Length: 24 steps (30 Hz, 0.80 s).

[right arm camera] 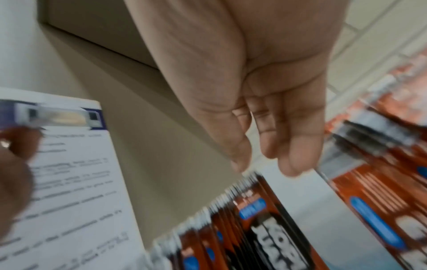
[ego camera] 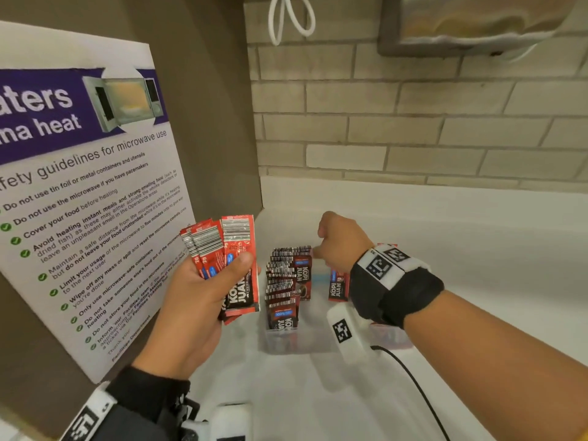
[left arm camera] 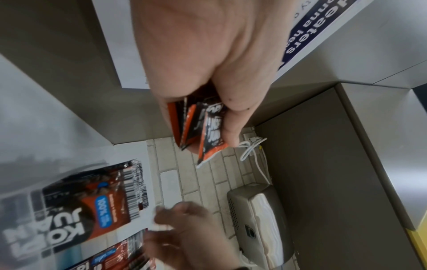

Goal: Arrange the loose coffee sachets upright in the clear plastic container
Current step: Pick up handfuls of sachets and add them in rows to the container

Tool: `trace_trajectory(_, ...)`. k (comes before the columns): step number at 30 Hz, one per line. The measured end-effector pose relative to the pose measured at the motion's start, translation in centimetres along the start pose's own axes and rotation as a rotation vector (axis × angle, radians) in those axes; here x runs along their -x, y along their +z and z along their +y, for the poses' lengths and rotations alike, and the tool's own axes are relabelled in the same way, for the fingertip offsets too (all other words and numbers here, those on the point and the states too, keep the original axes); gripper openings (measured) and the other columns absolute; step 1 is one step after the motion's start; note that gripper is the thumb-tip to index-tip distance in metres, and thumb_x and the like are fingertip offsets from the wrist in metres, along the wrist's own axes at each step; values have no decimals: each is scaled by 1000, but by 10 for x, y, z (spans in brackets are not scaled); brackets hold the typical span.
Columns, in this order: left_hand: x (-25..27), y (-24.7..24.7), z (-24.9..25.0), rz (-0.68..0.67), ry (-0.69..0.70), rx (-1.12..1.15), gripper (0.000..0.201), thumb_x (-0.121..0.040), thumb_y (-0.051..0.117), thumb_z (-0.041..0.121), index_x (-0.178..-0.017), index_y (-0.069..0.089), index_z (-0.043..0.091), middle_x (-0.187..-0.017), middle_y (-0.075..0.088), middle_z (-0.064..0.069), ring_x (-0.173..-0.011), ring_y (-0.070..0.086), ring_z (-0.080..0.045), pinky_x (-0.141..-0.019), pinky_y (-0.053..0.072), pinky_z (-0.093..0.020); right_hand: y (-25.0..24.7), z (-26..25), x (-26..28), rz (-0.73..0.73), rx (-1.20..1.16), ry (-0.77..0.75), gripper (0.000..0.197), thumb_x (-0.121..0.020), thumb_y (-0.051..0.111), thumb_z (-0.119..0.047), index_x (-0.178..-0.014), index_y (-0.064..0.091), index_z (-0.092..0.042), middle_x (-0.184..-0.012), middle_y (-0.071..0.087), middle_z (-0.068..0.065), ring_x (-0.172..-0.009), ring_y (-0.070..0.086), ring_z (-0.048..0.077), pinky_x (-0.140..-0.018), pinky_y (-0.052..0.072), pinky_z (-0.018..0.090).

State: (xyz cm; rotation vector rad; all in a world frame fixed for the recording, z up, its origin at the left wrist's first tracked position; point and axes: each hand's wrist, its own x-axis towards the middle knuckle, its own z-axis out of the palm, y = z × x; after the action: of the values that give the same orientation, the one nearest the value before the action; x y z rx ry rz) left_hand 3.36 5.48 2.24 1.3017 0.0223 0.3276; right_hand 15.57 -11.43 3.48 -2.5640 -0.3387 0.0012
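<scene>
My left hand (ego camera: 208, 283) grips a fan of several red coffee sachets (ego camera: 237, 265), barcode ends up, to the left of the clear plastic container (ego camera: 296, 343); the left wrist view shows thumb and fingers pinching those sachets (left arm camera: 208, 127). In the container, a row of sachets (ego camera: 286, 281) stands upright on its left side, and a smaller group (ego camera: 339, 286) stands on its right. My right hand (ego camera: 331, 246) hovers over the gap between the two groups. Its fingers (right arm camera: 298, 146) hang straight and hold nothing, just above the sachet row (right arm camera: 245, 228).
A microwave safety poster (ego camera: 79, 186) leans on the brown side wall at left. Behind the white counter (ego camera: 461, 249) is a brick-tile wall, with a paper dispenser (ego camera: 471, 23) and a white cable loop (ego camera: 291, 17) above. A black cable (ego camera: 413, 386) trails from my right wrist.
</scene>
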Motion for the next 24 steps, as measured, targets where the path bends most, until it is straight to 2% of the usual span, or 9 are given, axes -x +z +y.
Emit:
trace_trajectory(2, -2, 3, -2, -3, -22, 37, 34, -69, 66, 20, -103, 64, 17, -75, 72, 4, -66, 69, -9, -50, 52, -23, -9, -7, 15, 124, -154, -78, 18, -85, 64, -17, -92, 48, -13, -77, 52, -1, -72, 55, 18, -53, 36, 18)
trace_trajectory(3, -4, 6, -4, -5, -32, 60, 36, -70, 66, 20, -105, 64, 17, -77, 72, 4, -68, 70, -9, -51, 52, -22, -11, -13, 25, 124, -284, -112, 16, -85, 64, -20, -90, 50, -14, -76, 53, -2, -68, 53, 14, -54, 37, 17)
trace_trajectory(5, -6, 12, -6, -2, -47, 109, 35, -72, 64, 19, -106, 64, 16, -83, 74, 0, -72, 71, -12, -53, 54, -24, -8, -25, 47, -3, -520, -181, 16, -83, 67, -23, -91, 54, -17, -81, 57, -1, -68, 54, 11, -62, 43, 19)
trace_trajectory(7, -8, 19, -8, -20, -69, 153, 32, -75, 61, 18, -106, 65, 13, -90, 74, -8, -78, 72, -21, -57, 57, -29, 3, -33, 66, -147, -686, -217, 23, -80, 71, -21, -96, 55, -19, -82, 57, 1, -69, 54, 13, -68, 48, 32)
trace_trajectory(9, -9, 26, -8, -41, -90, 177, 30, -78, 59, 20, -106, 66, 12, -95, 73, -15, -84, 72, -28, -63, 59, -34, 15, -38, 77, -148, -778, -227, 27, -78, 72, -14, -98, 55, -19, -80, 55, 1, -67, 51, 15, -67, 49, 36)
trace_trajectory(13, -10, 29, -8, -22, -77, 179, 40, -75, 61, 31, -109, 66, 12, -97, 72, -18, -85, 71, -29, -65, 58, -33, 21, -39, 78, 67, -842, -230, 30, -77, 67, -4, -92, 55, -27, -72, 52, 4, -59, 50, 11, -64, 50, 36)
trace_trajectory(15, -11, 29, -9, -3, -73, 161, 41, -75, 61, 33, -109, 66, 12, -96, 73, -17, -86, 71, -29, -65, 58, -33, 20, -39, 77, 132, -796, -263, 36, -76, 64, -1, -95, 54, -30, -74, 54, 6, -58, 50, 10, -61, 49, 34)
trace_trajectory(20, -11, 30, -14, 31, -56, 90, 30, -73, 61, 34, -89, 67, 10, -78, 71, -11, -70, 69, -22, -55, 54, -27, 28, -45, 77, 113, -670, -370, 43, -78, 63, -3, -97, 47, -38, -81, 51, 0, -59, 49, 15, -54, 43, 17)
trace_trajectory(24, -11, 29, -10, -12, -114, 120, 40, -76, 55, 36, -95, 67, 3, -86, 70, -19, -75, 69, -27, -59, 56, -29, 23, -41, 74, 90, -650, -381, 42, -79, 70, -16, -112, 52, -35, -96, 49, -5, -72, 55, 19, -63, 46, 14)
